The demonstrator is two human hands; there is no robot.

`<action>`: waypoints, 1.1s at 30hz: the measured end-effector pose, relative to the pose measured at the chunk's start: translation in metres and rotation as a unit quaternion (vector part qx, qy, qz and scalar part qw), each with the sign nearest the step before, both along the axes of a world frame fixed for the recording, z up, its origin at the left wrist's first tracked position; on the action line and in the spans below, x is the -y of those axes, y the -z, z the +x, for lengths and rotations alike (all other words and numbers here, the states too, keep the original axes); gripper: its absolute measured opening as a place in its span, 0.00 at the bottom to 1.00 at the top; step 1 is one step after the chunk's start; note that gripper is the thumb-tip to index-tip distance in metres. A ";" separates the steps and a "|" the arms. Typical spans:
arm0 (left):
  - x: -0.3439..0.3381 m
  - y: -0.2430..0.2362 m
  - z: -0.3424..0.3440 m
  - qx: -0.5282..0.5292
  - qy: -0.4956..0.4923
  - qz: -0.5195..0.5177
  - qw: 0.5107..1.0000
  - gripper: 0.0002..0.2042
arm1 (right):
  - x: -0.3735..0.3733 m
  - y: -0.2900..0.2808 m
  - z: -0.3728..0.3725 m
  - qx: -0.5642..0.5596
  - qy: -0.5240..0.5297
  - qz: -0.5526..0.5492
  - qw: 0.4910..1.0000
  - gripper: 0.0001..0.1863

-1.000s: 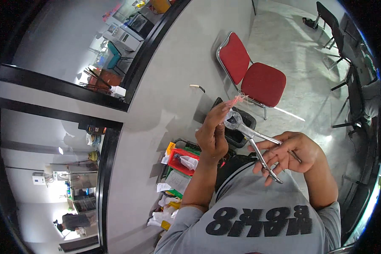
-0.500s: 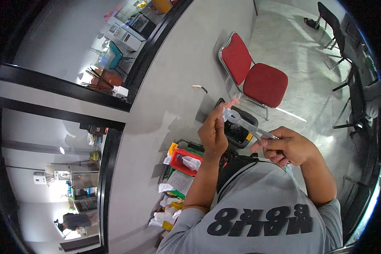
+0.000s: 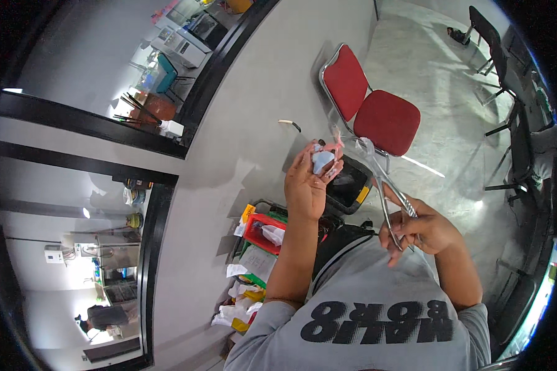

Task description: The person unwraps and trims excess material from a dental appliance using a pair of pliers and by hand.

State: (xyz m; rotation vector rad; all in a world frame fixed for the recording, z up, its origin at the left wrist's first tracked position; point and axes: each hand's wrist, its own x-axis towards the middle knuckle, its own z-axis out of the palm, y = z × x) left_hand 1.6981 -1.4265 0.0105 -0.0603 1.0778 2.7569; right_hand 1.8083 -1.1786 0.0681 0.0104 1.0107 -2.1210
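Note:
My left hand [image 3: 307, 188], palm turned up, curls its fingers around a small bluish-white wad [image 3: 322, 162]. Dark bits and thin pink film show at the wad's edge; its exact kind I cannot make out. To the right, my right hand [image 3: 424, 229] grips long metal tongs [image 3: 380, 179], their two arms spread apart near my fingers. Clear crumpled plastic [image 3: 365, 146] shows at the tongs' far end, close beside the left fingertips. Below both hands stands a black bin [image 3: 351, 185] with a yellow patch, partly hidden by the left hand.
A red chair [image 3: 387, 122] stands beyond the bin, against the grey wall [image 3: 247, 123]. Left of my left forearm are a red basket [image 3: 257, 235] and heaped packages [image 3: 238, 306]. Black chairs [image 3: 510, 80] line the right side. Through a window, a person [image 3: 108, 317] shows in another room.
My left hand has turned palm up, exposing the wad. The tongs have drawn away to the right of it, and their arms have spread apart.

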 end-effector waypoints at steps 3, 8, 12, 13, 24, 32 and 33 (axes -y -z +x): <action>0.004 0.001 -0.002 0.017 0.050 0.014 0.998 0.17 | 0.003 0.005 0.006 -0.025 0.019 0.073 0.997 0.45; 0.001 -0.008 0.003 0.018 0.111 0.006 0.994 0.18 | -0.002 0.000 0.009 -0.055 0.017 0.055 0.997 0.44; -0.003 -0.010 0.008 0.025 0.074 0.008 0.997 0.18 | -0.005 0.000 0.010 -0.081 0.000 0.021 0.996 0.43; -0.004 -0.010 0.009 0.016 0.069 0.000 0.997 0.18 | -0.006 0.001 0.011 -0.081 0.000 0.022 0.996 0.43; -0.002 -0.026 0.018 -0.129 0.059 -0.127 0.982 0.18 | -0.014 -0.009 0.014 -0.142 -0.096 0.059 0.984 0.43; -0.001 -0.051 0.026 -0.107 0.101 -0.058 0.987 0.20 | -0.032 -0.003 0.028 -0.122 -0.073 -0.024 0.990 0.46; -0.002 -0.051 0.027 -0.125 0.092 -0.083 0.984 0.21 | -0.033 -0.005 0.029 -0.115 -0.055 -0.030 0.991 0.48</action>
